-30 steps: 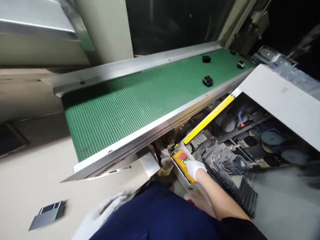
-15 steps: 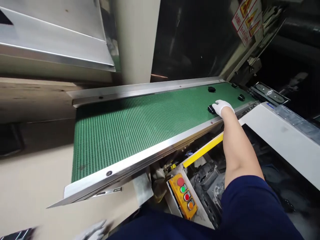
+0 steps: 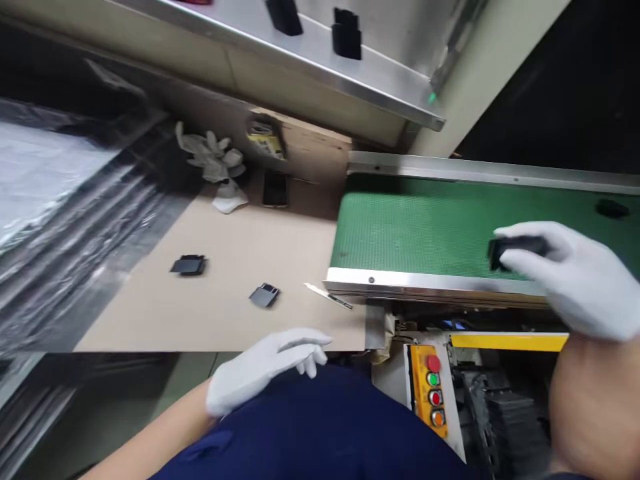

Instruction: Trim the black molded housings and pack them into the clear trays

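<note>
My right hand (image 3: 575,273), in a white glove, grips a black plastic part (image 3: 520,249) between thumb and fingers above the green conveyor belt (image 3: 410,227). Another black part (image 3: 613,209) lies on the belt farther right. My left hand (image 3: 273,363), also gloved in white, hovers at the table's front edge with its fingers loosely stretched and nothing in them. Beyond it on the tan tabletop (image 3: 165,320) lie two dark plastic parts, one nearer (image 3: 265,295) and one farther left (image 3: 190,265). A slim utility knife (image 3: 329,296) rests beside the conveyor's end.
Crumpled white gloves (image 3: 213,157) and a phone (image 3: 275,189) lie at the table's back. A metal shelf (image 3: 320,50) holding black parts overhangs it. Plastic-wrapped stacks (image 3: 115,220) border the left. A yellow button box (image 3: 431,390) sits below the conveyor's metal rail (image 3: 425,279).
My right hand has lifted the black part off the belt and brought it closer. The view has swung left, so the tabletop and my left hand now show fully.
</note>
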`<state>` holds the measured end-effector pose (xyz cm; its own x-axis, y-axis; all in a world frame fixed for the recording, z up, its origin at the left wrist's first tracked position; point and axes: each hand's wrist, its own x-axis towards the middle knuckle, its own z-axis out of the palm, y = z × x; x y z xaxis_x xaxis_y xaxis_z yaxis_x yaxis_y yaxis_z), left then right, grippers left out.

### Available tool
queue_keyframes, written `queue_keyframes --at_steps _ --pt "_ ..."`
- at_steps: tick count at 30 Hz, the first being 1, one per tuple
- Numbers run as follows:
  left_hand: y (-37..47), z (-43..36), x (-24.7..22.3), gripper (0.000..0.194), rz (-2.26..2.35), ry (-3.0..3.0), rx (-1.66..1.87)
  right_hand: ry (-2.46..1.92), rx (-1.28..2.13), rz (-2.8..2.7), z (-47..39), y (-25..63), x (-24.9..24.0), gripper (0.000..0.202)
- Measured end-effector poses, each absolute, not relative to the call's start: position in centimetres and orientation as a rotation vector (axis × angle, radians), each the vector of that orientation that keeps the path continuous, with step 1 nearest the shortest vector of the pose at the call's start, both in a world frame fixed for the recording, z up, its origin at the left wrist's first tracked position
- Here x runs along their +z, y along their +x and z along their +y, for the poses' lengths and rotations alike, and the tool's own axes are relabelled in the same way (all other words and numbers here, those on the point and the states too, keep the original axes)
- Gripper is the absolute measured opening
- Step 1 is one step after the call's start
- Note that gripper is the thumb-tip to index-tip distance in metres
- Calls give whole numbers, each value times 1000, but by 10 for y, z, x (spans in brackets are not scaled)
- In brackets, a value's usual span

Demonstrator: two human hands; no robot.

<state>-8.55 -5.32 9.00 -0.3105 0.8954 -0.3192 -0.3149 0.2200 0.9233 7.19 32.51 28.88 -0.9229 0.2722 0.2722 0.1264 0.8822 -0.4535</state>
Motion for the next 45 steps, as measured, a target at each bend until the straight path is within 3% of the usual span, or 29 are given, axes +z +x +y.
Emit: queue_keyframes --at_steps 3,7,12,17,20,24,30,38,43,45 --pt "-106 -57 89 47 864 607 1499 -47 1038 -2826 197 27 252 30" --pt "-135 -82 77 71 524 551 1543 551 1509 -2567 91 -43 178 55" --pt "-178 -135 71 57 589 504 1526 427 1709 -2548 43 -87 116 77" --pt "-207 -169 63 54 629 454 1545 359 1746 -2590 13 -104 99 67" --pt "-219 -180 63 48 663 427 1543 -28 1482 -2898 17 -112 79 61" --pt "-230 -188 78 41 840 375 1541 -955 612 -3202 51 -120 40 32" --pt "-233 -190 103 38 844 357 1518 -1295 236 -3218 85 -116 0 18" --pt "-229 -190 118 34 885 260 1530 -1032 475 -3182 69 -95 19 22" --pt "-230 -190 125 37 1049 260 1456 -505 1005 -2804 36 -97 100 27" --pt "-229 -190 127 39 1098 281 1430 -218 988 -2776 23 -103 140 23"
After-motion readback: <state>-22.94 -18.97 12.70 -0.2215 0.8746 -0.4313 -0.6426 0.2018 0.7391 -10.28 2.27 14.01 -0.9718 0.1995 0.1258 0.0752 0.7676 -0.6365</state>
